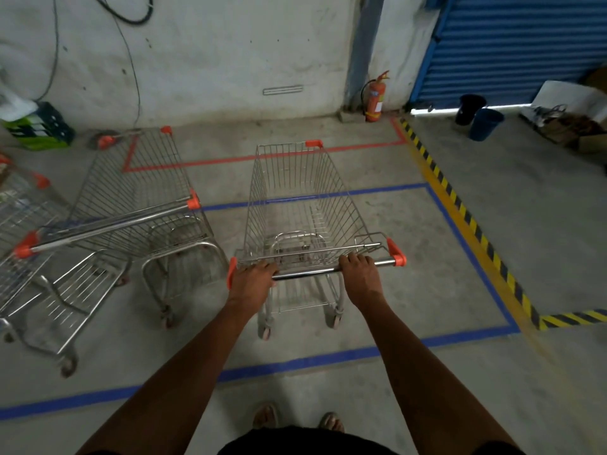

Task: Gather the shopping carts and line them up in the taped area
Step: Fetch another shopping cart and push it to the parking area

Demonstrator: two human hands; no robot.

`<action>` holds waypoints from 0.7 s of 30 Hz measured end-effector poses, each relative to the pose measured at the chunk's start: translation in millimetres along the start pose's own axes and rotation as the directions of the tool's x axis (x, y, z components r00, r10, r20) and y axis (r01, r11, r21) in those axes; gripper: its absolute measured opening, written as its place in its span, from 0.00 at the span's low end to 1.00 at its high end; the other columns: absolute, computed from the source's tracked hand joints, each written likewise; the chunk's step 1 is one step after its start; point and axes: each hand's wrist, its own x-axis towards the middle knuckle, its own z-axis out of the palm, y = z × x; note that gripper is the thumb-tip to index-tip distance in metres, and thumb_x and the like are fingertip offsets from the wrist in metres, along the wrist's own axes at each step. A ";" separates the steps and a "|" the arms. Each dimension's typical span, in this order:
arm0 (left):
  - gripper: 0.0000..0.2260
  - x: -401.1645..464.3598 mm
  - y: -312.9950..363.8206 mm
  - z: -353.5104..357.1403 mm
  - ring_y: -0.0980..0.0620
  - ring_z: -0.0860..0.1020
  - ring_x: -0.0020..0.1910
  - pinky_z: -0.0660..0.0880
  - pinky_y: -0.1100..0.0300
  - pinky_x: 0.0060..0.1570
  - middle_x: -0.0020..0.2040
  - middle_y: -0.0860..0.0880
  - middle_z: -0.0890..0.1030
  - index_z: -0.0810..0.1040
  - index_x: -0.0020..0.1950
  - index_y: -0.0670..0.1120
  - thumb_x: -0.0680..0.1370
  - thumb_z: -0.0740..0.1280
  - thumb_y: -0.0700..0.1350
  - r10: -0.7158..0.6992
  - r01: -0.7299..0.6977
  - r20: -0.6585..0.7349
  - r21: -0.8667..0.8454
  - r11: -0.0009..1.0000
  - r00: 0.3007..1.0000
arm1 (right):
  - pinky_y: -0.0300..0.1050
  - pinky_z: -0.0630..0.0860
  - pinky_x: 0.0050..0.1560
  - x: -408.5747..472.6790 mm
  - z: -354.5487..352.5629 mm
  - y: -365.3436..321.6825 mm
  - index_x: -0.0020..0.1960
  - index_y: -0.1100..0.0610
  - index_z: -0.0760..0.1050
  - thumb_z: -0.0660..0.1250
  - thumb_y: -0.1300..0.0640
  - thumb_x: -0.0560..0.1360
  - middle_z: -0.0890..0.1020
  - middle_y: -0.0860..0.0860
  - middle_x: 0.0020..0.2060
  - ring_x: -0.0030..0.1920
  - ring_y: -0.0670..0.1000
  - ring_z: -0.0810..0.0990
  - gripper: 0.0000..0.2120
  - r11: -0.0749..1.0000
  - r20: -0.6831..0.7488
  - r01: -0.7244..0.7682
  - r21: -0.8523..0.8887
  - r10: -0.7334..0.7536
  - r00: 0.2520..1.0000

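A wire shopping cart [305, 205] with orange corner caps stands in front of me, inside the blue taped rectangle [328, 355] on the concrete floor. My left hand [254, 279] grips the left end of its steel handle bar [308, 273]. My right hand [361, 274] grips the bar nearer its right end. A second cart [131, 198] stands to the left, angled, its basket reaching over the blue line towards the red tape [272, 156]. A third cart [19, 231] shows partly at the left edge, close behind the second.
A white wall lies ahead with a red fire extinguisher [376, 100] at its foot. Yellow-black hazard tape [460, 211] runs along the right. Beyond it are a black bin [469, 109], a blue bin [485, 123], boxes and a blue roller shutter [512, 44]. A green crate [42, 128] sits far left.
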 end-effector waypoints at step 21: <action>0.19 -38.8 202.5 -14.7 0.49 0.79 0.58 0.75 0.49 0.56 0.61 0.51 0.78 0.73 0.66 0.51 0.77 0.68 0.52 0.778 -0.784 -0.142 -0.241 0.573 0.612 | 0.54 0.73 0.50 -201.3 -38.9 -4.8 0.56 0.56 0.77 0.57 0.57 0.71 0.81 0.54 0.46 0.45 0.58 0.80 0.17 0.825 -0.140 -0.565 -0.006 0.559 0.818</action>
